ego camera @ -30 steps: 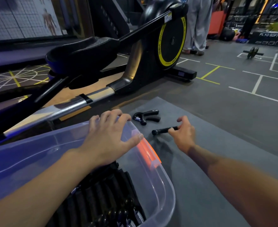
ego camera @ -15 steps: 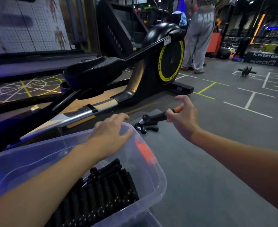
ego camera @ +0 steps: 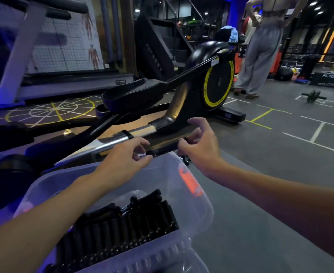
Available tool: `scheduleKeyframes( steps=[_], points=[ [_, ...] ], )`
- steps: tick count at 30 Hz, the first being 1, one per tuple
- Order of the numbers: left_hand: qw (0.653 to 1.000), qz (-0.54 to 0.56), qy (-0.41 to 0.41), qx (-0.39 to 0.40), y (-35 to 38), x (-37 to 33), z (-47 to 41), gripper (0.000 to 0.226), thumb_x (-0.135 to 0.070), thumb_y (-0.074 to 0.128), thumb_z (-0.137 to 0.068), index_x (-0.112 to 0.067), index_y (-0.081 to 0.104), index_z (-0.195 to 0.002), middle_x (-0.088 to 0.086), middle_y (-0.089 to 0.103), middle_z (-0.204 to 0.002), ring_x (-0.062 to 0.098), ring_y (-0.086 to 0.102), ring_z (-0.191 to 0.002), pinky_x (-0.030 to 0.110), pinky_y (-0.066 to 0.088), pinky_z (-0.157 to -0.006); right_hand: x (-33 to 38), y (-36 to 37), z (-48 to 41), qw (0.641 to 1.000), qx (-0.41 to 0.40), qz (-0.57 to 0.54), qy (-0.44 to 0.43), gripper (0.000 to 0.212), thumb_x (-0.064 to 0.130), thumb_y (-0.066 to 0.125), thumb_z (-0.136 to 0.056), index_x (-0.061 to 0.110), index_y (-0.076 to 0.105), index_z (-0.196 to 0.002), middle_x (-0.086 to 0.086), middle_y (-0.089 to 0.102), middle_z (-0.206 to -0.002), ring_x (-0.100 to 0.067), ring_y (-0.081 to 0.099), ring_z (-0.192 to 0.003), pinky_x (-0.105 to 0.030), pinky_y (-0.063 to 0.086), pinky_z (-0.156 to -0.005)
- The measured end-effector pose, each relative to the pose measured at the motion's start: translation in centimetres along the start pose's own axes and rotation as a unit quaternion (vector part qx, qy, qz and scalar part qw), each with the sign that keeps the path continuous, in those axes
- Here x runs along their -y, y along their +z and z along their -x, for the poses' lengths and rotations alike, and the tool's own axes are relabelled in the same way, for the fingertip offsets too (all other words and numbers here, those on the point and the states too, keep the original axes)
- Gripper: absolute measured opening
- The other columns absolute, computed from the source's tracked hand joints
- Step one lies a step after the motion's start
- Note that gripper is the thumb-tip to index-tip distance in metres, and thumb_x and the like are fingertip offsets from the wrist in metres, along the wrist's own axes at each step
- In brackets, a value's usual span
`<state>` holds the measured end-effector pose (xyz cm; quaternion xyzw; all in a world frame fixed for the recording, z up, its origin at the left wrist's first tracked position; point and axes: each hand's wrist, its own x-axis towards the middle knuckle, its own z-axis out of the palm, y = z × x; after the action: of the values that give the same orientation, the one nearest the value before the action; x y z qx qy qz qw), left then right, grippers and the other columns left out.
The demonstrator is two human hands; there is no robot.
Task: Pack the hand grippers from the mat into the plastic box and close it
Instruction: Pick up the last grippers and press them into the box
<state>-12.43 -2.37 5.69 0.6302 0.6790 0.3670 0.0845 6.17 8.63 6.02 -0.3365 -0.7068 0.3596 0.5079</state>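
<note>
I hold one gripper [ego camera: 163,149] between both hands above the far rim of the box [ego camera: 199,205]. My right hand [ego camera: 198,146] is curled around its right end, thumb and first finger lifted clear above the rest. My left hand [ego camera: 122,160] meets it from the left, fingertips pinched at the rounded black end of the handle. The two hands sit near each other with only the short dark length of the gripper showing between them. How the gripper's second handle lies I cannot tell; it is hidden by my right palm.

The box is clear plastic, lid off, and stands on the grey mat [ego camera: 260,223] just below my forearms. An orange latch [ego camera: 189,183] shows on its right wall. Inside, a packed row of black grippers [ego camera: 126,227] fills the near part, handles side by side and pointing toward me. A ribbed clear plastic piece [ego camera: 158,259] lies at the near edge of the view, touching the box.

Just past my right hand, a dark bit of another gripper [ego camera: 186,159] pokes out low on the mat, mostly hidden.

Beyond the mat stands an elliptical [ego camera: 217,83] with a yellow-ringed wheel. Far right, a person [ego camera: 260,52] in grey trousers stands on the floor.
</note>
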Motion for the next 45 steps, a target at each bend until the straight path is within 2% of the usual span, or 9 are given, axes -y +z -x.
scheduleKeyframes(
  steps=[3, 7, 14, 19, 25, 29, 32, 39, 45],
  points=[
    [1.0, -0.005, 0.01, 0.017, -1.5, 1.1, 1.6, 0.03, -0.026, 0.072, -0.086, -0.036, 0.061, -0.112, -0.015, 0.061, -0.089, 0.002, 0.059, -0.075, 0.013, 0.049, -0.069, 0.5, 1.9, 0.8, 0.999, 0.031, -0.037, 0.013, 0.049, 0.0, 0.066, -0.077, 0.041, 0.051, -0.1, -0.008, 0.049, -0.071, -0.037, 0.068, -0.071, -0.04, 0.062, -0.067],
    [0.998, -0.045, 0.022, 0.026, -3.1, 3.8, 3.3, 0.031, -0.029, 0.074, -0.084, -0.032, 0.065, -0.113, -0.018, 0.06, -0.094, 0.004, 0.06, -0.08, 0.027, 0.053, -0.077, 0.5, 4.6, 2.0, 0.994, 0.082, -0.066, 0.03, 0.047, -0.002, 0.067, -0.08, 0.032, 0.054, -0.11, -0.008, 0.051, -0.072, -0.03, 0.069, -0.069, -0.041, 0.062, -0.071],
    [0.995, -0.054, 0.021, 0.077, -4.7, 8.6, 6.9, 0.028, -0.035, 0.079, -0.079, -0.031, 0.067, -0.104, -0.013, 0.063, -0.094, 0.004, 0.06, -0.084, 0.03, 0.052, -0.076, 0.4, 8.8, 5.2, 0.979, 0.155, -0.107, 0.083, 0.049, -0.006, 0.064, -0.082, 0.018, 0.049, -0.123, -0.012, 0.049, -0.079, -0.043, 0.067, -0.084, -0.046, 0.061, -0.075],
    [0.986, -0.049, -0.075, 0.142, -4.8, 11.3, 8.8, 0.065, -0.061, 0.072, -0.074, -0.038, 0.049, -0.131, -0.021, 0.046, -0.133, -0.001, 0.044, -0.12, 0.022, 0.037, -0.096, -0.4, 11.7, 7.1, 0.97, 0.18, -0.111, 0.12, 0.049, -0.006, 0.067, -0.078, 0.022, 0.052, -0.115, -0.007, 0.049, -0.076, -0.037, 0.07, -0.08, -0.045, 0.061, -0.073],
    [0.962, -0.011, -0.168, 0.214, -4.6, 12.5, 9.2, 0.09, -0.074, 0.076, -0.057, -0.051, 0.035, -0.134, -0.019, 0.05, -0.136, 0.006, 0.05, -0.124, 0.034, 0.04, -0.108, -1.0, 12.3, 7.9, 0.957, 0.225, -0.103, 0.149, 0.051, -0.01, 0.068, -0.074, 0.018, 0.051, -0.113, -0.004, 0.059, -0.072, -0.025, 0.073, -0.075, -0.045, 0.061, -0.078],
    [0.96, -0.04, -0.161, 0.225, -3.2, 12.6, 9.7, 0.113, -0.06, 0.084, -0.057, -0.039, 0.019, -0.148, -0.009, 0.04, -0.145, 0.015, 0.042, -0.132, 0.035, 0.036, -0.11, -1.8, 12.1, 8.6, 0.947, 0.275, -0.052, 0.156, 0.051, -0.007, 0.072, -0.074, 0.021, 0.049, -0.111, -0.006, 0.058, -0.079, -0.018, 0.066, -0.07, -0.04, 0.06, -0.076],
    [0.958, -0.126, -0.138, 0.218, -2.6, 13.2, 10.1, 0.129, -0.065, 0.081, -0.053, -0.028, 0.009, -0.154, -0.008, 0.027, -0.155, 0.021, 0.023, -0.143, 0.042, 0.029, -0.115, -2.4, 11.9, 8.7, 0.927, 0.342, -0.016, 0.153, 0.058, -0.004, 0.074, -0.075, 0.022, 0.045, -0.118, -0.004, 0.059, -0.081, -0.015, 0.063, -0.066, -0.027, 0.052, -0.062],
    [0.943, -0.207, -0.073, 0.249, -1.5, 13.3, 10.6, 0.098, -0.056, 0.083, -0.058, -0.03, 0.031, -0.138, -0.01, 0.041, -0.126, 0.016, 0.038, -0.116, 0.029, 0.037, -0.091, -4.2, 12.2, 9.0, 0.881, 0.445, 0.083, 0.138, 0.093, 0.001, 0.08, -0.072, 0.029, 0.028, -0.144, -0.003, 0.06, -0.09, -0.007, 0.06, -0.063, -0.021, 0.047, -0.062],
    [0.934, -0.223, -0.071, 0.27, -1.3, 14.2, 10.6, 0.099, -0.066, 0.079, -0.056, -0.034, 0.029, -0.135, -0.013, 0.04, -0.124, 0.014, 0.039, -0.116, 0.035, 0.041, -0.096, -4.4, 12.5, 9.0, 0.871, 0.457, 0.109, 0.141, 0.085, 0.002, 0.079, -0.074, 0.019, 0.035, -0.145, 0.003, 0.06, -0.087, -0.009, 0.059, -0.071, -0.024, 0.05, -0.068]
  ],
)
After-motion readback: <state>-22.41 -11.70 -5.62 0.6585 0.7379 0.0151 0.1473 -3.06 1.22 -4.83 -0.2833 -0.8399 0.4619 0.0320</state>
